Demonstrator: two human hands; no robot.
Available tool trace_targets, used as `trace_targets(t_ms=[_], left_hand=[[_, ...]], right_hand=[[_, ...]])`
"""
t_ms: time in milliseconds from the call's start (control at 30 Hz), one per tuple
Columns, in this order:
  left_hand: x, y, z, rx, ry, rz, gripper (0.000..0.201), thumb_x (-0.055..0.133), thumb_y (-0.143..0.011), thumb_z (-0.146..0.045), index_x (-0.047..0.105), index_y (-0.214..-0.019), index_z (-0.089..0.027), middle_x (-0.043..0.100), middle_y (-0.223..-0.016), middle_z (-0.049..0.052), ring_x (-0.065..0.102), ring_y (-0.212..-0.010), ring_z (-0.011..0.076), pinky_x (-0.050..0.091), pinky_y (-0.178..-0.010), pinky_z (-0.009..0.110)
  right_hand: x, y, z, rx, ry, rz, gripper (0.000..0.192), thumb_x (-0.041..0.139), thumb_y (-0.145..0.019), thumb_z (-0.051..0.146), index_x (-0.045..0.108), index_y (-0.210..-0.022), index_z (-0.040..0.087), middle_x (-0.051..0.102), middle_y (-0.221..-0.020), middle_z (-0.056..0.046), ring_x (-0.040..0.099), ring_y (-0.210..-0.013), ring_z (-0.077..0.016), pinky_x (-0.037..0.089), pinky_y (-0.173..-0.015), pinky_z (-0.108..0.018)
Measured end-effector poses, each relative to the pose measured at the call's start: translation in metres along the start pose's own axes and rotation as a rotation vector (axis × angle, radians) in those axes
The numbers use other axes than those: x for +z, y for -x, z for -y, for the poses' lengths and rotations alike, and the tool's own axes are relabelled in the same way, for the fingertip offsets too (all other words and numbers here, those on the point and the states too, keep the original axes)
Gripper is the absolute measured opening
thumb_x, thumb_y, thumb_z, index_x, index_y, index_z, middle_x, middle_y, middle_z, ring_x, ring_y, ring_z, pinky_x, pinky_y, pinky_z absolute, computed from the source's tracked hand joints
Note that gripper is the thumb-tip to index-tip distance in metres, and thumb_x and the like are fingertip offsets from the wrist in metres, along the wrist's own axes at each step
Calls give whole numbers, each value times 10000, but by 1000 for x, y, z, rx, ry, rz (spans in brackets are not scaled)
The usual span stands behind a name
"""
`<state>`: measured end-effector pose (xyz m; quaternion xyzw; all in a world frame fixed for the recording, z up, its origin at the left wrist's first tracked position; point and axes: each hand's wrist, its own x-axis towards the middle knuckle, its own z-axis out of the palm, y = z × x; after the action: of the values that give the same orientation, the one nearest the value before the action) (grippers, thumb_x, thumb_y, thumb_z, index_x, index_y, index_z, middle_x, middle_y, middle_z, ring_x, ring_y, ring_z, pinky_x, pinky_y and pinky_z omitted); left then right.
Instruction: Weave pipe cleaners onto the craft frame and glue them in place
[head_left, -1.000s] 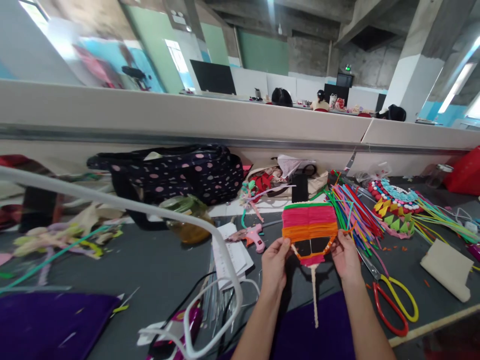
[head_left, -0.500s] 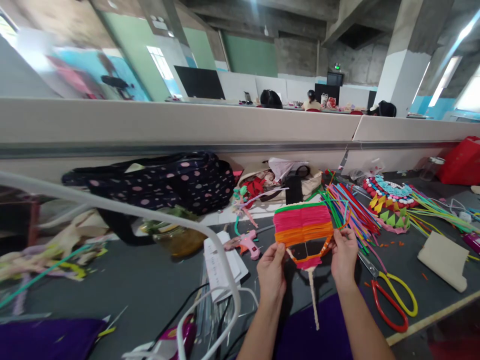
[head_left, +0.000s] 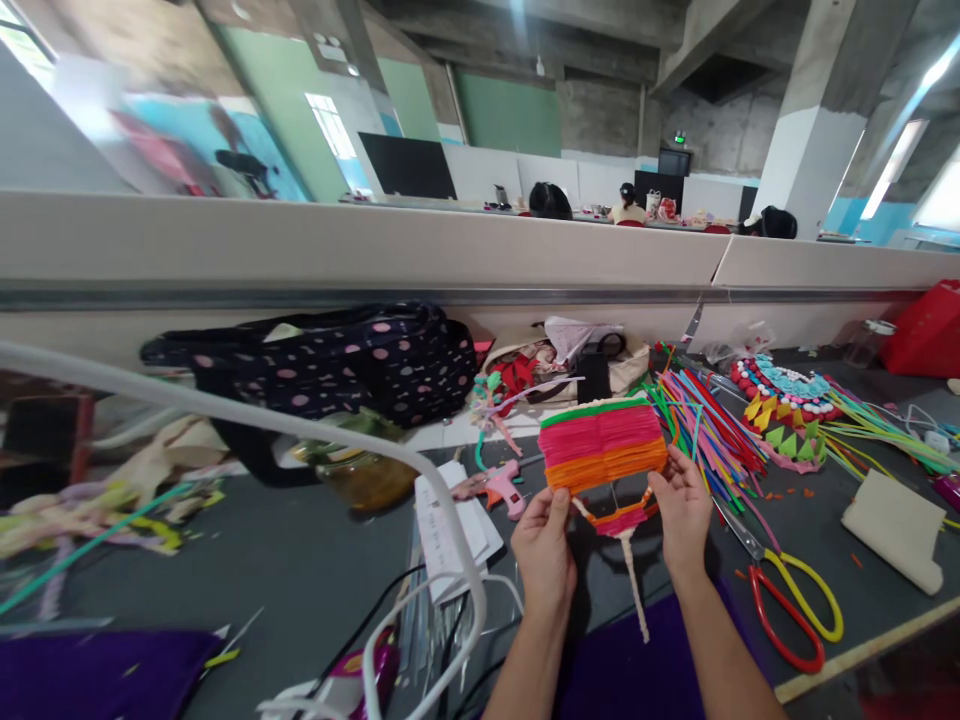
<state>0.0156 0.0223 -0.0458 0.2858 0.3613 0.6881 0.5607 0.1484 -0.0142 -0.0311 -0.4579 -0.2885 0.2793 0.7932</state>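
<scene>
Both hands hold up a fan-shaped pipe-cleaner craft (head_left: 602, 440) with green, pink and orange bands, an open gap lower down and a pale stick handle hanging below. My left hand (head_left: 546, 545) pinches its lower left edge between thumb and fingers. At the lower right edge, my right hand (head_left: 682, 510) grips the frame, close to a loose orange pipe cleaner end. Scissors (head_left: 795, 590) with red and yellow handles lie right of my right hand. A pink glue gun (head_left: 506, 490) rests left of the craft.
A bundle of coloured pipe cleaners (head_left: 712, 430) lies behind my right hand, near a beaded round piece (head_left: 787, 390). A white curved tube (head_left: 315, 425) crosses the left foreground. A dotted dark bag (head_left: 360, 365) and glass jar (head_left: 367, 470) stand behind it. Beige sheet (head_left: 892, 530) lies right.
The craft tilts slightly, its left side shifting a little left. My right hand moves slightly inward along the lower right edge. The whole view shifts a little.
</scene>
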Motion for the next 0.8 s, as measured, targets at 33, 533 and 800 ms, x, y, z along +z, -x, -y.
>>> trace_targets(t_ms=[33,533,800], left_hand=[[1,1,-1,3,1,-5,252,807,-576,-339,671,-709,-173,646,-651,-30,553,-562,76,462,-580,191],[3,3,-3,-7,17,-23,268,799,-587,-330,682,-744,-148,673,-711,2,579,-601,92,471,-598,197],[3,2,-4,-38,45,-23,261,816,-560,-317,677,-701,-146,662,-661,-5,575,-575,89,469,-582,199]], right_hand=[[0,1,-1,-12,-3,15,463,690,-706,290,574,-1135,161,658,-1016,-91,622,-903,-196,499,-798,-345],[-4,4,4,-122,117,-46,252,670,-726,320,685,-911,149,661,-860,-60,594,-719,-158,495,-649,-288],[-4,4,8,48,12,-48,289,713,-690,307,683,-926,142,694,-771,-41,613,-643,-145,487,-623,-280]])
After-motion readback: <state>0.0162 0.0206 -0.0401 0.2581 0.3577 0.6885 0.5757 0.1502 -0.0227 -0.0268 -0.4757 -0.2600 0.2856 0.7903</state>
